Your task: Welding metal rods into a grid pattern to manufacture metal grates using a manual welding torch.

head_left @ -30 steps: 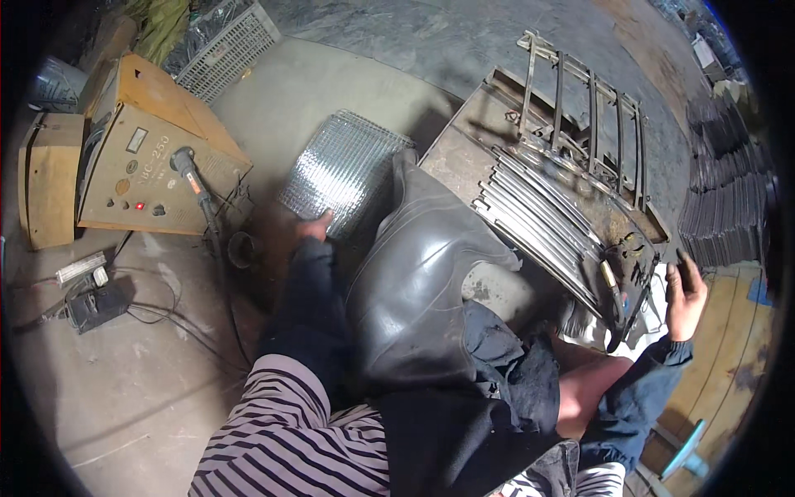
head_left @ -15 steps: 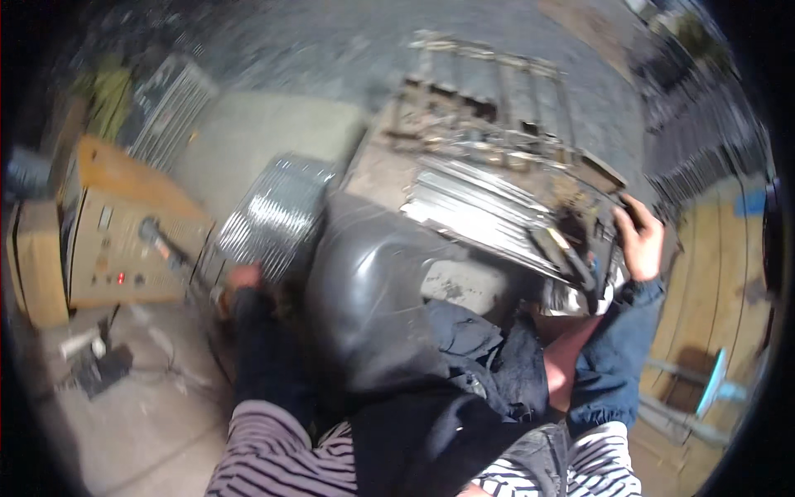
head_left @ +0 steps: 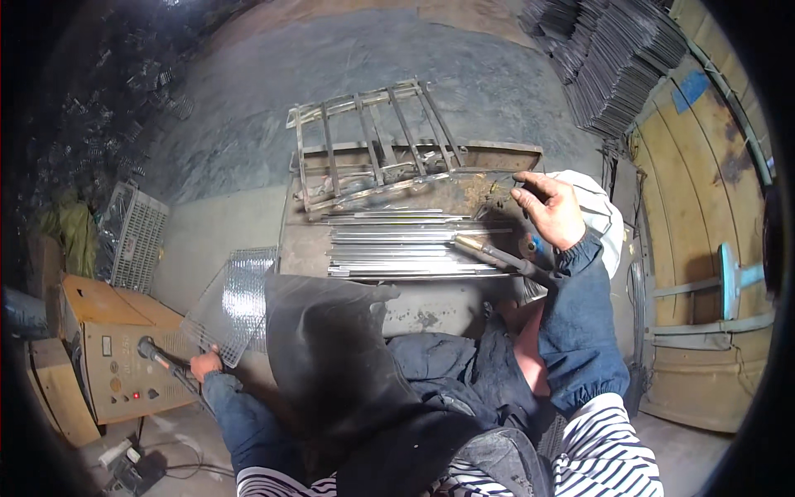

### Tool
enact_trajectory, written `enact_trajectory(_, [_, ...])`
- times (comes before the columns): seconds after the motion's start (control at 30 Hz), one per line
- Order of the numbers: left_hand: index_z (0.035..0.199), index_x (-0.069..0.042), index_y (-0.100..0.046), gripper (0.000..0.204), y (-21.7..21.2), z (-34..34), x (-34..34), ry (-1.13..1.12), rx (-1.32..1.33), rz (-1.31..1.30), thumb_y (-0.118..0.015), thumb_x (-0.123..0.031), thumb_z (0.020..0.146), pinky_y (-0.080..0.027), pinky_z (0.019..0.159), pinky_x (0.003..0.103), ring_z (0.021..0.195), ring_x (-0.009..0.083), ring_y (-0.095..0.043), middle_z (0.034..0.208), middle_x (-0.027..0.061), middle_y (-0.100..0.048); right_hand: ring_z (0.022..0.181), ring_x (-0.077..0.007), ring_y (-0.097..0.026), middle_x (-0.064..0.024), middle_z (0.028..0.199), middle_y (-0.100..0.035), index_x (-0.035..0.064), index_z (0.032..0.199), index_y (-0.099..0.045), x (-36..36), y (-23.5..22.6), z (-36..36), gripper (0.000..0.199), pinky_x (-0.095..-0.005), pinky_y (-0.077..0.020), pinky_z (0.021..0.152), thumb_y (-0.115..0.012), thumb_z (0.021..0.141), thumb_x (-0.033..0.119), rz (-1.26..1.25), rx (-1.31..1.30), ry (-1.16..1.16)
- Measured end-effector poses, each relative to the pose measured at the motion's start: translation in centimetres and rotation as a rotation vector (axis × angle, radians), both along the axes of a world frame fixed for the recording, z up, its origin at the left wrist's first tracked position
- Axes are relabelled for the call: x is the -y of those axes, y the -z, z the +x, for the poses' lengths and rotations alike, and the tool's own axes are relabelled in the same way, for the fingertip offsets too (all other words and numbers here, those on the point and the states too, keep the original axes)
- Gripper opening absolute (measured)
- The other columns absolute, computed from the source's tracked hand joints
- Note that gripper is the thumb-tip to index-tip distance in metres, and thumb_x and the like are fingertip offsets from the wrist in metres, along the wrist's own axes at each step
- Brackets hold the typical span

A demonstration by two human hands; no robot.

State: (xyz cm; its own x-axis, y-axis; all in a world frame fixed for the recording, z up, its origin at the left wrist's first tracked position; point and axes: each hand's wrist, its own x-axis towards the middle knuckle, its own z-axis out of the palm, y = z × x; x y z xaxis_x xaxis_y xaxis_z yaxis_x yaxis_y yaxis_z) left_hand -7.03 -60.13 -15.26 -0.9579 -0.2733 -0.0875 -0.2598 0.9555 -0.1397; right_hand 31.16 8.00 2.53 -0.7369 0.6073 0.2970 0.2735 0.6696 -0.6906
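My left hand (head_left: 205, 364) is closed on the near edge of a wire mesh panel (head_left: 217, 325), which juts out at a slant from a shiny stack of similar mesh (head_left: 250, 291). Just right of the bench top (head_left: 305, 248), my right hand (head_left: 553, 211) hovers with thumb and fingers apart, holding nothing. A welding torch (head_left: 497, 255) lies beside it, its nozzle over the thin metal rods (head_left: 389, 240) laid side by side. Beyond the rods, a welded metal frame (head_left: 377, 145) with several crossbars rests at a tilt on the bench. A pale cloth (head_left: 596, 211) shows behind my right hand.
An orange-topped welding machine (head_left: 132, 364) with a cable stands at the left. Farther back are a light plastic crate (head_left: 137, 244) and a heap of wire parts (head_left: 91, 132). Dark panels (head_left: 621, 62) are stacked at the far right. A dark apron (head_left: 331, 331) covers my lap.
The whole view has turned and sharpened. One mesh panel now sticks out of the stack at my left hand. My right hand has moved inward, from the bench's right edge to above its right side.
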Motion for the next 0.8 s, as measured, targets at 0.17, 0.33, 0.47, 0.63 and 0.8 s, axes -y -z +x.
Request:
enact_trajectory(0.17, [0.099, 0.007, -0.074, 0.064, 1.7, 0.3, -1.5, -0.018, -0.082, 0.111, -0.074, -0.055, 0.084, -0.052, 0.093, 0.049, 0.103, 0.0470, -0.067, 0.102, 0.0317, -0.070, 0.094, -0.0249, -0.073, -0.0177, 0.103, -0.075, -0.0006, 0.114, -0.072, 0.0, 0.1, 1.2, 0.031, -0.0343, -0.0547, 0.086, -0.075, 0.090, 0.018, 0.013, 0.001, 0.037])
enact_trajectory(0.33, [0.101, 0.014, -0.069, 0.056, 1.6, -2.2, 0.4, -0.493, -0.150, 0.985, -0.064, -0.042, 0.096, -0.051, 0.064, 0.049, 0.079, 0.0360, -0.069, 0.082, 0.0230, -0.072, 0.096, -0.0253, -0.073, -0.0182, 0.105, -0.075, -0.0012, 0.115, -0.071, 0.0, 0.2, 0.8, 0.033, -0.0338, -0.0547, 0.086, -0.074, 0.090, 0.020, 0.001, -0.025, 0.022])
enact_trajectory(0.47, [0.115, 0.017, -0.063, 0.057, -4.6, -1.4, -2.8, -0.313, -0.537, 1.118, -0.061, -0.039, 0.101, -0.056, 0.082, 0.043, 0.089, 0.0310, -0.068, 0.109, 0.0234, -0.070, 0.097, -0.0258, -0.073, -0.0190, 0.106, -0.075, -0.0001, 0.117, -0.071, -0.1, -0.3, 0.4, 0.034, -0.0339, -0.0546, 0.087, -0.074, 0.090, 0.020, -0.016, -0.007, 0.005])
enact_trajectory(0.63, [0.126, 0.013, -0.061, 0.059, -18.4, -0.7, -11.9, -0.071, -0.810, 1.018, -0.061, -0.041, 0.101, -0.054, 0.088, 0.042, 0.099, 0.0316, -0.068, 0.120, 0.0258, -0.068, 0.099, -0.0303, -0.073, -0.0194, 0.107, -0.074, 0.0015, 0.119, -0.070, 0.5, -0.8, -3.0, 0.038, -0.0358, -0.0556, 0.089, -0.078, 0.086, 0.017, 0.111, -0.187, -0.134])
enact_trajectory(0.8, [0.126, 0.005, -0.063, 0.049, -22.9, -1.2, -27.9, 0.225, -0.365, 1.698, -0.070, -0.034, 0.097, -0.053, 0.092, 0.041, 0.105, 0.0255, -0.066, 0.116, 0.0160, -0.068, 0.121, -0.0329, -0.062, -0.0202, 0.136, -0.060, 0.0046, 0.144, -0.052, 1.2, -1.8, -9.0, 0.076, -0.0383, -0.0502, 0.101, -0.087, 0.077, 0.021, 0.163, -0.202, -0.325])
